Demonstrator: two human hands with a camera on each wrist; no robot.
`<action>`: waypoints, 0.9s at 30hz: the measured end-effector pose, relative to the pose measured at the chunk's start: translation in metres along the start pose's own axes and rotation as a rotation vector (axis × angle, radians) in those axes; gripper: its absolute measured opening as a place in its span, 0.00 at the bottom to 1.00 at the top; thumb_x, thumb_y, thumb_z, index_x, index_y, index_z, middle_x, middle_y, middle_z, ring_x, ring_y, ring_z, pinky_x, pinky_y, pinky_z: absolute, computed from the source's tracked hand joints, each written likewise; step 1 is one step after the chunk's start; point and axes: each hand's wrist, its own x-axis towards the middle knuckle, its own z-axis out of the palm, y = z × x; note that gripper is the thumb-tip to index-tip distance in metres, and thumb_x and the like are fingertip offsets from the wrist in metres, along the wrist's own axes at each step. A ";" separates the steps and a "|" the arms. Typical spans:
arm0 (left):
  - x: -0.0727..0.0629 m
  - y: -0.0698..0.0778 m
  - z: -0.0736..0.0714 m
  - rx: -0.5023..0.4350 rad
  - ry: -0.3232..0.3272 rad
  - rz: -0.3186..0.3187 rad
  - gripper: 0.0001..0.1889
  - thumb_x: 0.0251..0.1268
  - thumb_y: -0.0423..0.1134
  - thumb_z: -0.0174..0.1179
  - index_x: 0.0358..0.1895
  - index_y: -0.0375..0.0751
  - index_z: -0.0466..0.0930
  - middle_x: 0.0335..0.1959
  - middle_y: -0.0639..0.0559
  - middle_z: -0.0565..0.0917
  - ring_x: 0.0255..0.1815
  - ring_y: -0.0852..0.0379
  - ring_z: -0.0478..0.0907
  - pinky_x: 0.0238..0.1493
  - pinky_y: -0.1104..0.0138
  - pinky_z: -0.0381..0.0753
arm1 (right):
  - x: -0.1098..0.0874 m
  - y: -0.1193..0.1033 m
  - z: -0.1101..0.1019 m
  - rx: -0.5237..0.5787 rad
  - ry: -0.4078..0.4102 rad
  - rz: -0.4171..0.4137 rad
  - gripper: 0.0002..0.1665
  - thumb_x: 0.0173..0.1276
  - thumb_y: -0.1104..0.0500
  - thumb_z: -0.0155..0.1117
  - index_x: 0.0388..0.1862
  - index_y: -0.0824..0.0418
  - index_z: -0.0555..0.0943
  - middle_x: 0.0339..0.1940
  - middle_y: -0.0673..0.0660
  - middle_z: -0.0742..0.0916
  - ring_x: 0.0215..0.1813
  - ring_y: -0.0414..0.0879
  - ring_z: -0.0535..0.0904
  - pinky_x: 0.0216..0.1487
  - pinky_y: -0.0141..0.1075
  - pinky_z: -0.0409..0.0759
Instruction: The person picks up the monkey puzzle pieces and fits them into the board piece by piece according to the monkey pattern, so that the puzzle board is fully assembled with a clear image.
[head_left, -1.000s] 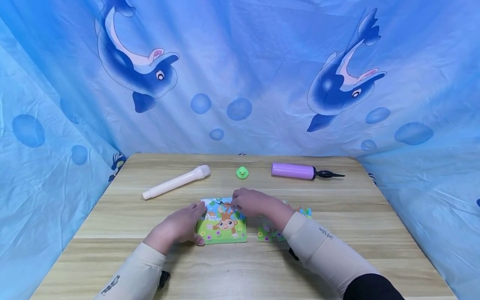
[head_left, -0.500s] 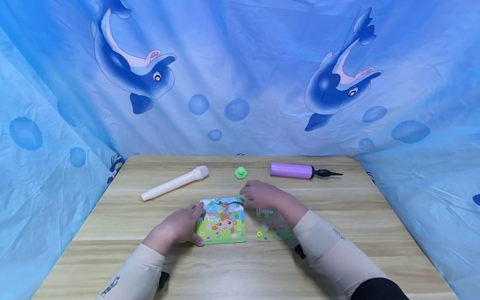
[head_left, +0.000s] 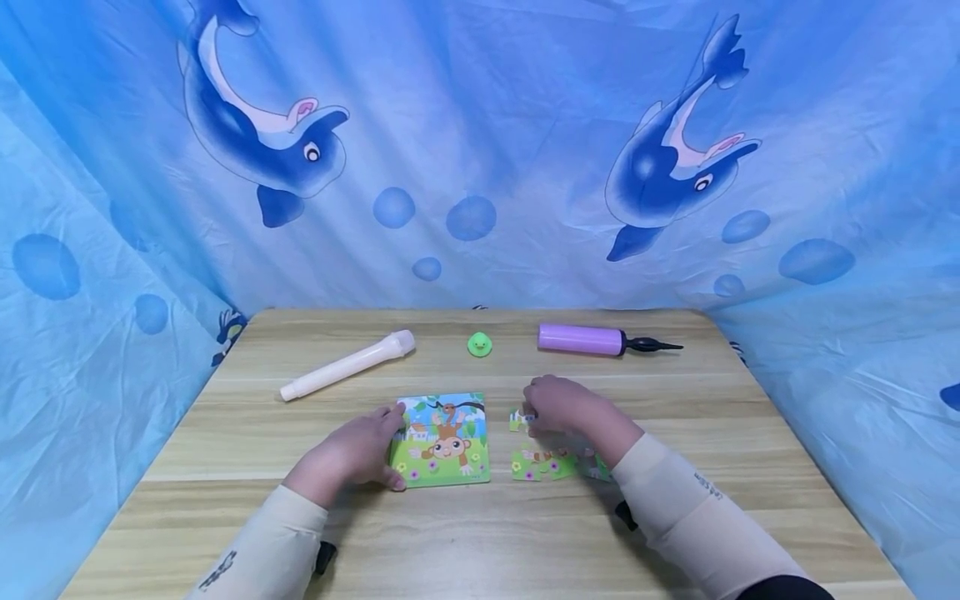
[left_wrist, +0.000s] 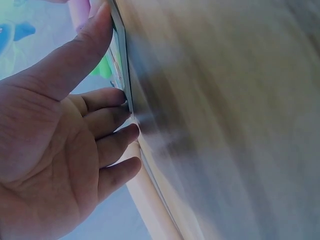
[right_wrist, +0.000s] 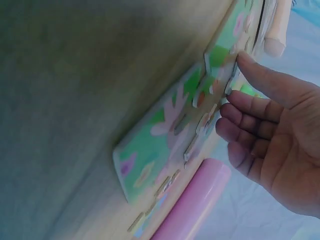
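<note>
A square jigsaw puzzle with a monkey picture lies flat, centre-left on the table. My left hand holds its left side, thumb at the near corner and fingertips farther up the edge. The left wrist view shows that thumb and the puzzle's dark edge. Right of it, my right hand pinches a loose puzzle piece between thumb and index finger, close over the table. Several joined pieces lie just nearer, partly under the right forearm; the right wrist view has these green and pink pieces.
Along the back of the wooden table lie a white stick, a green toy duck and a purple hand pump with a black nozzle. Behind hangs a blue dolphin-print curtain.
The right hand has left the puzzle's upper right part and moved right to the loose pieces, uncovering the top of the picture. The left hand stays at the puzzle's left edge.
</note>
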 end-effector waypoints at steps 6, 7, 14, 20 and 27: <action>-0.001 -0.002 0.001 -0.025 -0.006 -0.013 0.62 0.38 0.55 0.78 0.77 0.34 0.52 0.74 0.30 0.60 0.69 0.28 0.64 0.68 0.40 0.65 | 0.003 -0.003 0.002 -0.029 -0.001 -0.007 0.12 0.62 0.50 0.69 0.39 0.55 0.83 0.37 0.48 0.81 0.39 0.43 0.76 0.46 0.40 0.80; -0.001 -0.002 0.001 -0.027 -0.007 -0.012 0.62 0.38 0.55 0.78 0.77 0.34 0.52 0.74 0.31 0.60 0.69 0.28 0.64 0.68 0.41 0.65 | 0.004 -0.003 0.002 -0.035 0.002 -0.011 0.11 0.61 0.50 0.68 0.38 0.55 0.82 0.36 0.48 0.81 0.38 0.42 0.76 0.45 0.39 0.79; 0.000 -0.002 0.000 -0.027 -0.006 -0.010 0.62 0.39 0.55 0.78 0.77 0.34 0.52 0.74 0.31 0.61 0.69 0.29 0.65 0.68 0.41 0.66 | 0.008 -0.015 -0.003 -0.012 0.073 -0.075 0.13 0.58 0.48 0.69 0.33 0.54 0.78 0.32 0.47 0.78 0.33 0.42 0.72 0.36 0.37 0.75; 0.000 0.000 0.000 -0.026 -0.002 -0.004 0.61 0.39 0.54 0.79 0.76 0.33 0.53 0.73 0.30 0.61 0.69 0.29 0.65 0.68 0.41 0.66 | 0.021 -0.041 -0.007 -0.036 0.131 -0.189 0.18 0.60 0.45 0.69 0.41 0.54 0.79 0.36 0.46 0.79 0.37 0.40 0.74 0.42 0.35 0.79; 0.000 0.000 0.000 -0.041 -0.007 0.000 0.62 0.40 0.54 0.78 0.76 0.32 0.52 0.73 0.29 0.61 0.70 0.29 0.63 0.69 0.42 0.65 | 0.036 -0.080 -0.001 -0.095 0.144 -0.302 0.20 0.60 0.41 0.69 0.42 0.52 0.79 0.38 0.44 0.79 0.38 0.38 0.74 0.44 0.32 0.79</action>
